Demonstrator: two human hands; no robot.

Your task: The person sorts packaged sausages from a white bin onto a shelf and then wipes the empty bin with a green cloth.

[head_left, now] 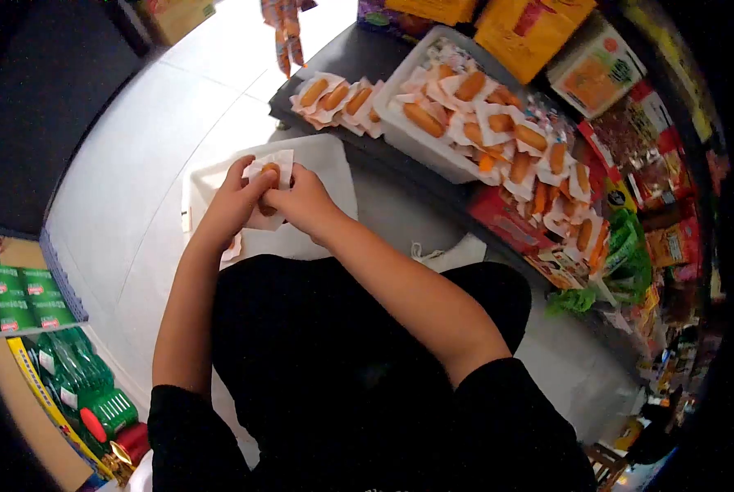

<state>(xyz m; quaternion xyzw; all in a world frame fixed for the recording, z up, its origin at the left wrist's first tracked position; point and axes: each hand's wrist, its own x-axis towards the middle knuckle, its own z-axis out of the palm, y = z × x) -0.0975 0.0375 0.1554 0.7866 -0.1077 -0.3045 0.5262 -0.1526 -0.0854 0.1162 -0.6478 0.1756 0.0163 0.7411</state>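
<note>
Over a white plastic tub (334, 168) at my feet, both hands grip one orange-brown sausage (268, 170) with a white paper wrapper (283, 159) around it. My left hand (234, 203) is closed on its left side, thumb across the front. From the other side, my right hand (305, 203) pinches the sausage and paper, fingers bent. Part of the sausage is hidden by my thumbs. Below my left hand, another piece of wrapping paper (233, 246) shows inside the tub.
A white bin (392, 123) heaped with paper-wrapped sausages stands on a dark low shelf (334, 61) to the right. More wrapped sausages (334, 100) lie beside it. Packaged goods (539, 33) line the shelf behind. Green packs (14, 295) and green bottles (76, 361) stand at left.
</note>
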